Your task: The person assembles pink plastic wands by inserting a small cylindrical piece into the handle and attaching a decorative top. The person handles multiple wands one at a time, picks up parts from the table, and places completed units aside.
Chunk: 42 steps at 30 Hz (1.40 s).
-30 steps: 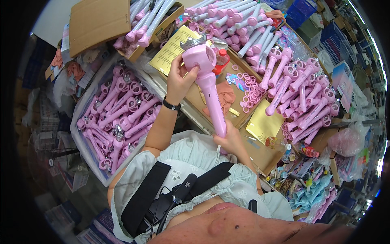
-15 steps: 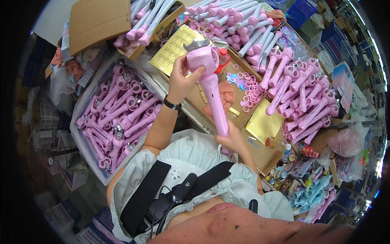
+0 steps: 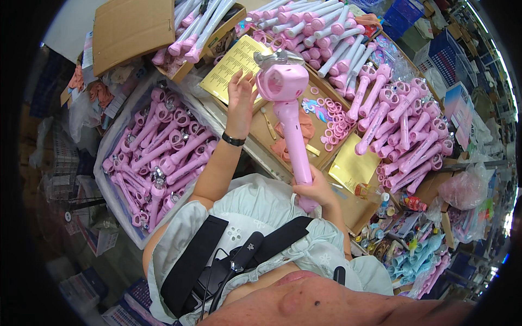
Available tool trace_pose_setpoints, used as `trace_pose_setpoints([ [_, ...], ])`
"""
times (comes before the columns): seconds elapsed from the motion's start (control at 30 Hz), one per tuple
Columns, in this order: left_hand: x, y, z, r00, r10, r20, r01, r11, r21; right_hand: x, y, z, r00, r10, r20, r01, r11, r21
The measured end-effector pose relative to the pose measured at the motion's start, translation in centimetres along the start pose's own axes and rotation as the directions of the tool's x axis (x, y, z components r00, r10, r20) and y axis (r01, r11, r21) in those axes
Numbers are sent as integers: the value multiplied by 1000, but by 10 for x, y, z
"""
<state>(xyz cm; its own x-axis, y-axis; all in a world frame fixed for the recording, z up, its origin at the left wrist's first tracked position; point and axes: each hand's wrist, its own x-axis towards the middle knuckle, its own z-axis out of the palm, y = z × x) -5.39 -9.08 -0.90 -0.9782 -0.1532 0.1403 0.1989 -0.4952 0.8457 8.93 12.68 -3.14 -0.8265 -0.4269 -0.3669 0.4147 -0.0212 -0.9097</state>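
A pink toy wand (image 3: 293, 130) stands upright before me, with a hollow round head and a silvery ornament on top. My right hand (image 3: 316, 190) is wrapped round the lower end of its handle. Just left of the wand's head is my left hand (image 3: 242, 98), fingers raised and apart, holding nothing; whether a fingertip brushes the head I cannot tell. Behind the wand, an orange cloth (image 3: 303, 128) and a pile of pink rings (image 3: 338, 124) lie on the cardboard tray (image 3: 255, 133).
At left a lined crate (image 3: 103, 187) holds many pink wands. More wands (image 3: 405, 117) are heaped at right, and white-and-pink sticks (image 3: 321, 27) at the back. Yellow printed sheets (image 3: 228, 68) lie on the worktop. An opened cardboard box (image 3: 133, 35) stands at far left.
My left hand has let go of the wand's head and moved slightly left, its fingers opening. The wand has shifted a little right and turned, still in my right hand.
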Motion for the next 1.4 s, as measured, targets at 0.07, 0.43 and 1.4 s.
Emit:
trace_pose_setpoints([
  [0.07,-4,-2,0,992,-115,58,124,975,-184,-1,7,-8,968,-15,252,-71,943,325],
  [0.43,-14,-10,9,985,-157,67,157,988,4,6,-5,5,989,107,99,-141,872,468],
  [1.4,-8,57,-77,985,171,-28,-166,886,-434,148,22,-34,996,-93,-15,86,962,-257],
])
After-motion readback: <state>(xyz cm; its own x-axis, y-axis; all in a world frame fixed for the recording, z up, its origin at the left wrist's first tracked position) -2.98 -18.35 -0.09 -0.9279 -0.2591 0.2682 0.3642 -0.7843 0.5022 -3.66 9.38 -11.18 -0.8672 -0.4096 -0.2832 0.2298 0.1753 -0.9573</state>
